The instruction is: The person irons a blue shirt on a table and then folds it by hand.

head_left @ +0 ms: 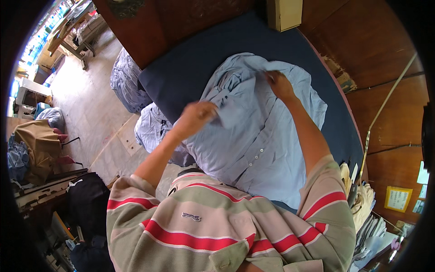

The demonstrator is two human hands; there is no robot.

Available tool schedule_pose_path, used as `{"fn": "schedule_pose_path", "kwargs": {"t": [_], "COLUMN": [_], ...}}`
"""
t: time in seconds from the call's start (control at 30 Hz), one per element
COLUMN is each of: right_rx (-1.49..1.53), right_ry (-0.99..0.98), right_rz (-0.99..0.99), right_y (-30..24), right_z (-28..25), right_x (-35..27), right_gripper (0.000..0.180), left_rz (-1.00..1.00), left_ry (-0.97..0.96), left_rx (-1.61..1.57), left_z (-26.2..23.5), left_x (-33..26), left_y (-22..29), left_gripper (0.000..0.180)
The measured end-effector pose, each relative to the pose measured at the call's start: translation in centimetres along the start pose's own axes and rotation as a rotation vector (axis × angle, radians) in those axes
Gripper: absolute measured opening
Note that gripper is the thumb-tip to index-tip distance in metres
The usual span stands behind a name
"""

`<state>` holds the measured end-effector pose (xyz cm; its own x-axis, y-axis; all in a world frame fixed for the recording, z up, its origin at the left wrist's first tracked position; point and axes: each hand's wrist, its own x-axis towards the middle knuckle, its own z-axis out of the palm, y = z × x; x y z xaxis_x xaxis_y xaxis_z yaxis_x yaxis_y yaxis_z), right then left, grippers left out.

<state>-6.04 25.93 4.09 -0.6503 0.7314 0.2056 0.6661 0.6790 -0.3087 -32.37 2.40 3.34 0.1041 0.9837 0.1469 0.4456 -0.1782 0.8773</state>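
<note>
A light blue button-up shirt [244, 149] lies spread over a dark blue padded surface [190, 59], its row of small white buttons running toward me. The cloth is bunched at its upper left. My left hand [198, 117] is closed at a raised fold of the shirt, slightly smeared by motion. Over the upper part of the shirt, my right hand [279, 85] bends downward at the fabric. Its fingers are blurred, so whether they pinch the cloth does not show.
Bundled blue garments [156, 131] hang or lie at the left of the padded surface, with another blue pile [127, 81] behind. A cream box [285, 13] stands at the far edge. Brown wooden panels [389, 113] rise on the right, with a thin pole [378, 113] before them.
</note>
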Motion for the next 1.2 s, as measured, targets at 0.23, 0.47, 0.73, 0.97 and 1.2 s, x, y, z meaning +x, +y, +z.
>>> {"fn": "schedule_pose_path", "kwargs": {"t": [0.23, 0.47, 0.73, 0.97, 1.2], "right_rx": [-0.184, -0.314, -0.007, -0.785, -0.51], "right_ry": [0.168, -0.627, -0.575, 0.036, 0.651], "right_rz": [-0.259, 0.043, 0.14, 0.27, 0.14], "right_y": [1.7, -4.7, -7.4, -13.9, -20.4], "right_z": [6.3, -1.0, -20.1, -36.9, -44.2], "right_x": [9.0, 8.8, -4.1, -17.4, -28.4], "right_gripper": [0.041, 0.049, 0.043, 0.025, 0.012], "left_rz": [-0.506, -0.815, -0.519, 0.172, 0.284], "left_ry": [0.974, 0.633, 0.622, 0.672, 0.899], "left_rx": [-0.428, -0.969, -1.023, -0.825, -0.474], "left_z": [-1.7, 0.0, -7.5, -14.1, -19.5], "left_x": [-5.5, -9.8, -6.8, 0.9, -1.3], "left_y": [-5.6, -6.7, -1.6, 11.9, 23.2], "left_gripper": [0.035, 0.042, 0.058, 0.049, 0.046]}}
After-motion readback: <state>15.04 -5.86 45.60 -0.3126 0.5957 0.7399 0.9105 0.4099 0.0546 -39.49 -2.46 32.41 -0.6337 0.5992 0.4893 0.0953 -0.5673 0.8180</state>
